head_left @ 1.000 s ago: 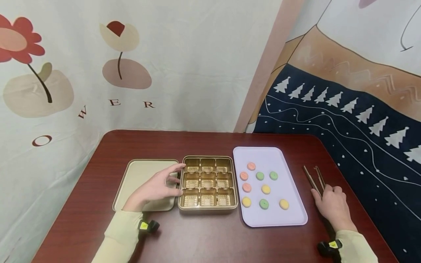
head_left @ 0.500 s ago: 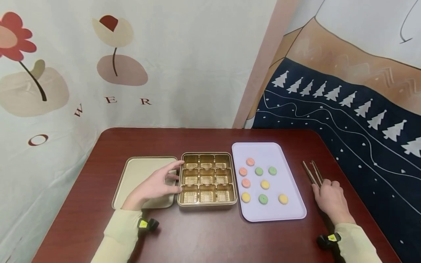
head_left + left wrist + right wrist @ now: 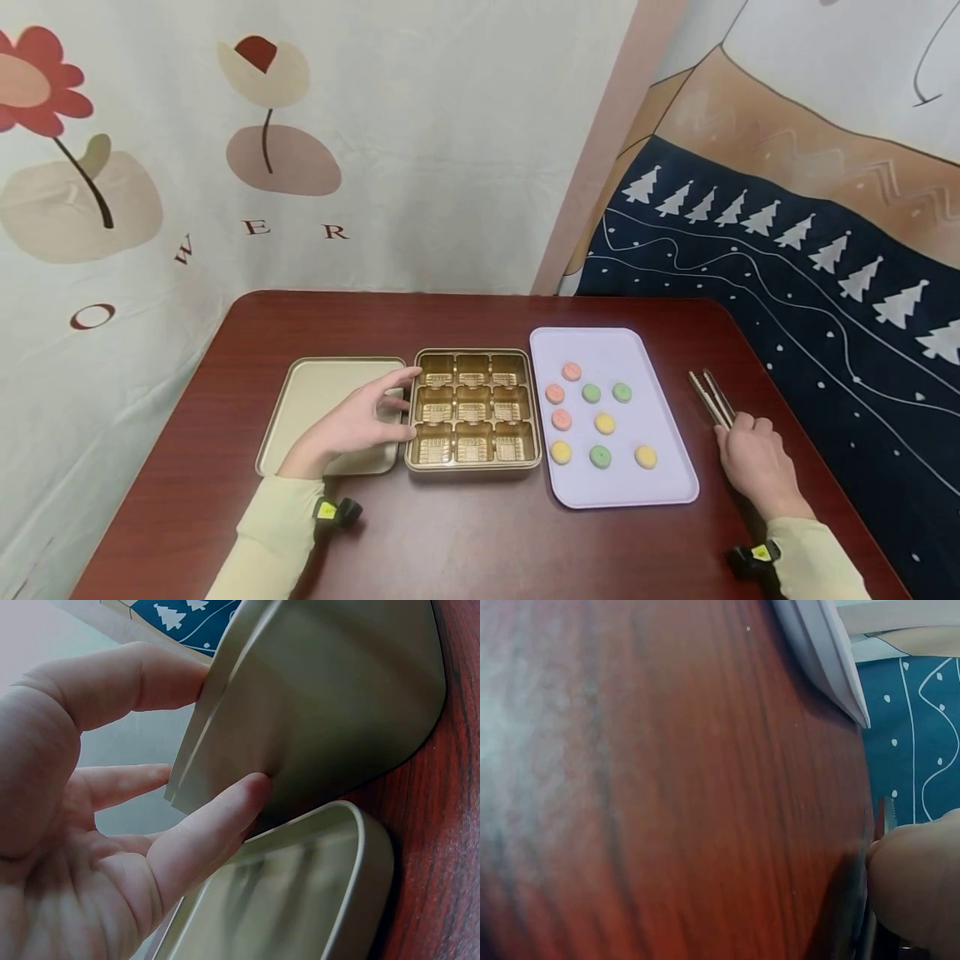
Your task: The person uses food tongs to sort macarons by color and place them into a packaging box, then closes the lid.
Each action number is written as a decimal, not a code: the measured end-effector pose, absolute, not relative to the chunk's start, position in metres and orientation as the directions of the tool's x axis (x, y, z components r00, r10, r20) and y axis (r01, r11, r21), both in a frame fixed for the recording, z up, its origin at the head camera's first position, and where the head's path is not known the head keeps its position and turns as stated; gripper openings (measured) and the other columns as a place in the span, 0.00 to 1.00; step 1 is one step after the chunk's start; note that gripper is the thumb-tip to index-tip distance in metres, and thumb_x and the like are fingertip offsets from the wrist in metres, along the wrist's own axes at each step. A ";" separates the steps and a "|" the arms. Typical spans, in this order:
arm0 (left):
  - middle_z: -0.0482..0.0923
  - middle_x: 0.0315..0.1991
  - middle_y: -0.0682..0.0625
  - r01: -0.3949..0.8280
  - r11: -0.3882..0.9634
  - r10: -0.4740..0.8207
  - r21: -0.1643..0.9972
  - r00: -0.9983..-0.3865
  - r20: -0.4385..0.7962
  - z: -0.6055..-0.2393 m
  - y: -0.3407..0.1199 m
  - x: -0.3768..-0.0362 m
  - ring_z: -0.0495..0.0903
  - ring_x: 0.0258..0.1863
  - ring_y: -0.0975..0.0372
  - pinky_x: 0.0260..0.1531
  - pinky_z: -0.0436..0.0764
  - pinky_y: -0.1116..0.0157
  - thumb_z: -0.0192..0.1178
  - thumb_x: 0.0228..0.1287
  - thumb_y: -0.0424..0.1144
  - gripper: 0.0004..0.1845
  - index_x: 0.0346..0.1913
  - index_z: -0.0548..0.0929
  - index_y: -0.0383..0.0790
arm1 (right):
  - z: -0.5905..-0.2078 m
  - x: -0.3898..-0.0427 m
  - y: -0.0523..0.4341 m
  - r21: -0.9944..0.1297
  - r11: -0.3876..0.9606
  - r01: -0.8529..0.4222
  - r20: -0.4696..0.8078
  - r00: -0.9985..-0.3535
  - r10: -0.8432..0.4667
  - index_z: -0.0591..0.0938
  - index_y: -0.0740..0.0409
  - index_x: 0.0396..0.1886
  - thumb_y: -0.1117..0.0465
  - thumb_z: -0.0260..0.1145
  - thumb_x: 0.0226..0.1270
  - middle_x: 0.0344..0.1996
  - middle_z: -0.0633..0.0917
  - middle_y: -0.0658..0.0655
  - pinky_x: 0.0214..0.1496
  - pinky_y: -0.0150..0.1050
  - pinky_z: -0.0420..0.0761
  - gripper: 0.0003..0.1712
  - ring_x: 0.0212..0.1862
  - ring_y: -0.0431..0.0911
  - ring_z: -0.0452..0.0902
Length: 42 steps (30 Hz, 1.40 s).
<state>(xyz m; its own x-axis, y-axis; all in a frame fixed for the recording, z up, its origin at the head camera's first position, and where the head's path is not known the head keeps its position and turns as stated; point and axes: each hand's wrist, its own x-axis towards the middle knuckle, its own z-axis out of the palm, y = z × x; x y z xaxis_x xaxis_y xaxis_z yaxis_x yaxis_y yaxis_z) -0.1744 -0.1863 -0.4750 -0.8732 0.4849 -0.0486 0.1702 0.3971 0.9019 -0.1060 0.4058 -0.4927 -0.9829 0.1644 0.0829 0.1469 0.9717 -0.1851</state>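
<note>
The red-brown table [image 3: 480, 533] bears every item; clock positions are read from its middle, far edge at 12. Lilac tray [image 3: 660, 483]: 3 o'clock. Shallow lid [image 3: 322, 392]: 9 o'clock, rim up. Gold box [image 3: 474, 467], nine compartments: at the middle, just beside the tray. Left hand [image 3: 352, 425]: 9 o'clock, over the lid, fingers spread wide, fingertips touching the box's side, nothing grasped. Right hand [image 3: 761, 467]: past the tray, between 3 and 4 o'clock, fingers gripping the rear of the metal tongs [image 3: 708, 402], whose tips stand slightly apart; whether lifted, cannot tell. Nine round sweets [image 3: 604, 423], pink, green and yellow: all on the tray. Judged step: taking up the tongs while steadying the box. The next move calls for raising the tongs and bringing them over a sweet.
</note>
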 end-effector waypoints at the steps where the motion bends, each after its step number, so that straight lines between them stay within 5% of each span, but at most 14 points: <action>1: 0.65 0.78 0.36 0.170 0.397 0.486 0.902 -0.873 -0.049 -0.475 -0.186 -0.175 0.80 0.63 0.42 0.66 0.74 0.36 0.77 0.56 0.35 0.52 0.82 0.61 0.39 | -0.492 -0.106 0.406 -0.187 0.972 0.144 0.083 -0.983 0.162 0.68 0.77 0.44 0.60 0.56 0.79 0.34 0.70 0.76 0.24 0.63 0.77 0.19 0.31 0.67 0.72; 18: 0.67 0.76 0.35 0.177 0.404 0.485 0.897 -0.873 -0.046 -0.473 -0.188 -0.178 0.81 0.62 0.42 0.66 0.75 0.35 0.77 0.56 0.34 0.52 0.82 0.61 0.40 | -0.470 -0.105 0.384 -0.202 0.979 0.022 0.049 -0.998 0.033 0.63 0.73 0.70 0.56 0.59 0.81 0.47 0.70 0.73 0.32 0.62 0.83 0.31 0.31 0.58 0.76; 42: 0.68 0.76 0.36 0.183 0.404 0.492 0.896 -0.870 -0.044 -0.476 -0.185 -0.178 0.81 0.62 0.43 0.66 0.74 0.35 0.76 0.56 0.35 0.51 0.82 0.61 0.40 | -0.477 -0.104 0.359 -0.112 0.983 -0.144 -0.033 -0.988 -0.149 0.69 0.68 0.71 0.51 0.65 0.77 0.54 0.78 0.70 0.36 0.53 0.87 0.34 0.37 0.51 0.76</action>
<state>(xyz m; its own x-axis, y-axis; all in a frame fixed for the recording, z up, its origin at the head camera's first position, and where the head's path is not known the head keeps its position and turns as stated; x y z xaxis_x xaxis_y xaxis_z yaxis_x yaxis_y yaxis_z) -0.1776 -0.1852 -0.4763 -0.8696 0.4917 -0.0439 0.1829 0.4036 0.8965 -0.1043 0.3588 -0.4766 -0.9883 -0.1490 -0.0334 -0.1444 0.9831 -0.1122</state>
